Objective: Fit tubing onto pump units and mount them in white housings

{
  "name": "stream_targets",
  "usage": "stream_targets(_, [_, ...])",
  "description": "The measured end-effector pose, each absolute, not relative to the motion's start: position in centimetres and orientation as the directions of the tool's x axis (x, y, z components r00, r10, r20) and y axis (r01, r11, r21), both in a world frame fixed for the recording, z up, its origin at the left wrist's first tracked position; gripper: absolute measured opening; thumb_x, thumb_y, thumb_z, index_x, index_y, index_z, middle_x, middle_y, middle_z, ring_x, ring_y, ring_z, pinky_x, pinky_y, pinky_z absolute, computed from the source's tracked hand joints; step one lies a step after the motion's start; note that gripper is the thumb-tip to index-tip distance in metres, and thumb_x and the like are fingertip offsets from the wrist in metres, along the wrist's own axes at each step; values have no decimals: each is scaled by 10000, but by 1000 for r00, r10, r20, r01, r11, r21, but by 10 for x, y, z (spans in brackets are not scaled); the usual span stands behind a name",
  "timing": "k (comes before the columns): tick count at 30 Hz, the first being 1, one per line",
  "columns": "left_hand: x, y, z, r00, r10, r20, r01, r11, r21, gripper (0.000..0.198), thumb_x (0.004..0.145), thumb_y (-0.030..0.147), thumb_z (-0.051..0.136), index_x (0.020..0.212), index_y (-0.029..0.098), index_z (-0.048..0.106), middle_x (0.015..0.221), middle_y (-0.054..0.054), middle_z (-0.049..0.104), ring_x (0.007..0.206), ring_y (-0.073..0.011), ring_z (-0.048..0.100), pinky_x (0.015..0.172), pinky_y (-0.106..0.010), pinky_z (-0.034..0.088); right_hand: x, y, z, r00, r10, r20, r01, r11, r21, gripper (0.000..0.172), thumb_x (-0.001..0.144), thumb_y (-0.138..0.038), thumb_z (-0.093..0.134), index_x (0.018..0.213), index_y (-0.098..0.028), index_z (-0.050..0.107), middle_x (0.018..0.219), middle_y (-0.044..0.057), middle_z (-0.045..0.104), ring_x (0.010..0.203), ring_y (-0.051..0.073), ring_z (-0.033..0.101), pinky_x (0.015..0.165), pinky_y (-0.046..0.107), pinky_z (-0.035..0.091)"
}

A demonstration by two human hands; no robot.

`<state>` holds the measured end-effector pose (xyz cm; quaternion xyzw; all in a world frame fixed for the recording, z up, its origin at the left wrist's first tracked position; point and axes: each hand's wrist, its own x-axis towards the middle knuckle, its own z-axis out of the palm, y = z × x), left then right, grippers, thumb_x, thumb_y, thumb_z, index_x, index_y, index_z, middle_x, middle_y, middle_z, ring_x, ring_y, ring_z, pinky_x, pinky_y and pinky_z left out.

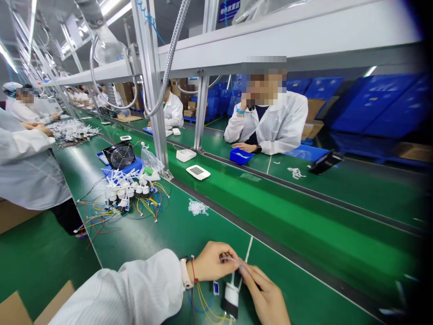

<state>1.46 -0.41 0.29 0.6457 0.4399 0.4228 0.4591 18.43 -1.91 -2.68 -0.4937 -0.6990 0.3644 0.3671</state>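
Closely framed over the green conveyor belt [169, 253], the left hand [213, 262] and right hand [265, 295] close in a fingertip pinch on a thin white strip [233, 259], probably a plastic cable tie. Just beneath lies a white cylindrical part [231, 295] with a dark base, its red, yellow and blue wires [206, 302] trailing loosely. A fingertip pinch appears suited to such fine, flexible plastic. Farther along the belt, similar white parts [135, 192] lie bunched among coloured wires, beside a black grilled fan [119, 155].
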Motion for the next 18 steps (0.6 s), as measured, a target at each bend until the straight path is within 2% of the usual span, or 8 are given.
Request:
stream_targets(10, [15, -4, 1, 267, 953, 140, 200, -197, 960, 151, 703, 192, 578, 751, 75, 660, 634, -25, 568, 547, -69, 446, 511, -158, 342, 183, -21, -20, -237, 951, 201, 419, 286, -862, 363, 800, -436, 513, 975, -179, 701, 914, 107, 677, 740, 186, 636, 702, 235, 521])
stream_targets(12, [14, -4, 2, 277, 950, 146, 186, -202, 961, 157, 711, 194, 572, 764, 76, 662, 640, -27, 572, 558, -72, 452, 524, -159, 350, 182, -21, -22, -211, 959, 191, 416, 265, -870, 362, 791, -442, 521, 959, -179, 705, 907, 107, 677, 726, 184, 631, 694, 241, 521])
stream_targets(15, [14, -4, 3, 283, 947, 150, 176, -205, 963, 163, 716, 196, 572, 776, 76, 663, 648, -31, 580, 567, -75, 461, 533, -161, 356, 183, -21, -26, -149, 977, 152, 406, 201, -892, 372, 752, -454, 562, 947, -171, 704, 935, 108, 675, 803, 205, 632, 713, 247, 518])
stream_targets(18, [14, -4, 3, 273, 951, 148, 181, -201, 963, 170, 717, 205, 575, 775, 73, 664, 652, -38, 588, 569, -80, 471, 538, -165, 364, 183, -21, -30, -28, 996, 81, 347, 86, -934, 458, 692, -475, 611, 1005, -147, 675, 922, 106, 679, 786, 205, 638, 670, 239, 527])
